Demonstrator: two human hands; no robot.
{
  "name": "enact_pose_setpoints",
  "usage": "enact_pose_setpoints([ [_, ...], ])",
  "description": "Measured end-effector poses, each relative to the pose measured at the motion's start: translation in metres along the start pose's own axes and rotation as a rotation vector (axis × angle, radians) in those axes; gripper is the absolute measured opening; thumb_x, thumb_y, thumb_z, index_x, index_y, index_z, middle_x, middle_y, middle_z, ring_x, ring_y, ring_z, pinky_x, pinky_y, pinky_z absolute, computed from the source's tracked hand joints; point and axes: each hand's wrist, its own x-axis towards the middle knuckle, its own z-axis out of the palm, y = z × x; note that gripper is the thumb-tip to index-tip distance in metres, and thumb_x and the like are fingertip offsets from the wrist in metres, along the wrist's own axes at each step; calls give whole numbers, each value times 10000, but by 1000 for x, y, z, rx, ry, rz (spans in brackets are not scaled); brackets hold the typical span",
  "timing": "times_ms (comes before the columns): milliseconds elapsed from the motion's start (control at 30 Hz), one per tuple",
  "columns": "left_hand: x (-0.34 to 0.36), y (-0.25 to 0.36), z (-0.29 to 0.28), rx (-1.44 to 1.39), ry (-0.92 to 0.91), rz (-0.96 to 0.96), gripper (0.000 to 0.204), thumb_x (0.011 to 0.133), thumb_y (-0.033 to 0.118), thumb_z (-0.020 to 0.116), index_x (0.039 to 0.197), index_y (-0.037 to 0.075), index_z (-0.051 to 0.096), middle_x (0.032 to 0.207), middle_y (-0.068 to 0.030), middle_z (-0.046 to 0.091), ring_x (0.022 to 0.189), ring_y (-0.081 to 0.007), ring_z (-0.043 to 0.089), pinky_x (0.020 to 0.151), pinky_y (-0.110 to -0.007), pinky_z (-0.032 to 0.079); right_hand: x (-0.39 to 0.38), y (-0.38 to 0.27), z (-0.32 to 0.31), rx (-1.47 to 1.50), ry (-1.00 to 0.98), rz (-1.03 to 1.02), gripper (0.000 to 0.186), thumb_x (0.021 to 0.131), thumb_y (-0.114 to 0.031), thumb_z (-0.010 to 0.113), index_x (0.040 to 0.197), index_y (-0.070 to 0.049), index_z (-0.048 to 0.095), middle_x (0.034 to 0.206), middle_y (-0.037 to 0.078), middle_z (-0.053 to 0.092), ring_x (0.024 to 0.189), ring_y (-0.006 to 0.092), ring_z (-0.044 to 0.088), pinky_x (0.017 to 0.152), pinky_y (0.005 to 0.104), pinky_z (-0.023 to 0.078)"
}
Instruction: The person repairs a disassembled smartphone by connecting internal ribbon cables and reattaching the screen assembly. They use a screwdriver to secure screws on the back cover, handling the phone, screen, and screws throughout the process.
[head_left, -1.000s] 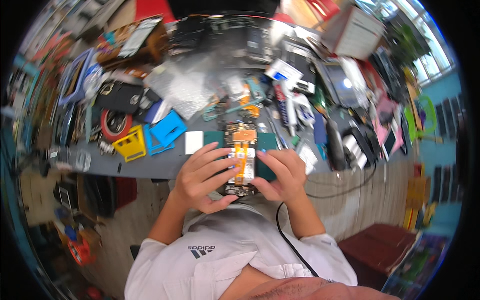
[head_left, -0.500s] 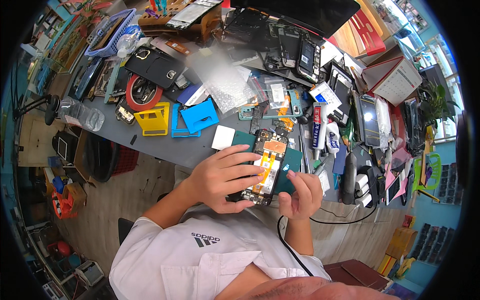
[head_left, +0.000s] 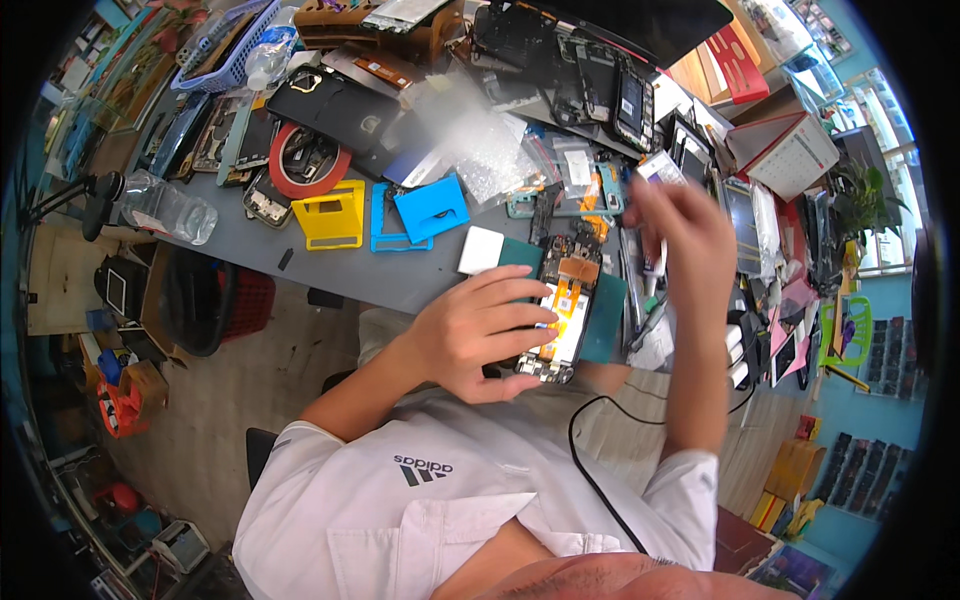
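Observation:
An opened phone (head_left: 570, 315), its battery, yellow-orange flex cables and circuit board exposed, lies on a dark green mat (head_left: 605, 318) at the near edge of the desk. My left hand (head_left: 465, 335) rests over its left side, fingers stretched and spread across the cables and the thumb by its lower end. Away to the right, my right hand (head_left: 685, 235) is raised over the tubes and tools. Motion smears its fingers, so whether they hold anything does not show. A small white square block (head_left: 482, 250) sits at the mat's left corner.
Blue (head_left: 432, 208) and yellow (head_left: 330, 215) plastic stands lie left of the phone, near a roll of red tape (head_left: 338, 175). Bubble wrap (head_left: 490, 165) and phone parts crowd the back. A black cable (head_left: 573, 440) hangs in front of the desk edge.
My right hand has left the phone's right side and moved up and right over the tubes and tools. My left hand stays on the phone; the whole view has shifted slightly.

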Motion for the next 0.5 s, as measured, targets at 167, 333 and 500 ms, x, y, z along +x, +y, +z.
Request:
enact_pose_setpoints([
  [167, -3, -2, 2, 17, 56, 5, 431, 760, 265, 824, 1125, 38, 783, 1195, -125, 759, 1199, -386, 696, 1076, -591, 540, 145, -3, 53, -85, -215, -159, 354, 970, -360, 792, 986, -6, 799, 852, 58, 785, 569, 68, 590, 513, 243, 447],
  [333, -8, -5, 3, 22, 107, -14, 427, 753, 258, 814, 1116, 34, 790, 1182, -126, 764, 1203, -388, 690, 1074, -583, 539, 219, -7, 97, -136, -181, 25, 367, 928, -301, 836, 762, 22, 787, 713, 111, 768, 500, 184, 653, 455, 319, 513],
  [500, -9, -4, 4, 17, 115, -21, 431, 732, 246, 814, 1104, 30, 801, 1152, -129, 771, 1192, -387, 694, 1069, -579, 541, 216, -11, 114, -98, -185, 105, 355, 931, -250, 817, 719, 30, 764, 662, 102, 736, 452, 178, 604, 414, 333, 470],
])
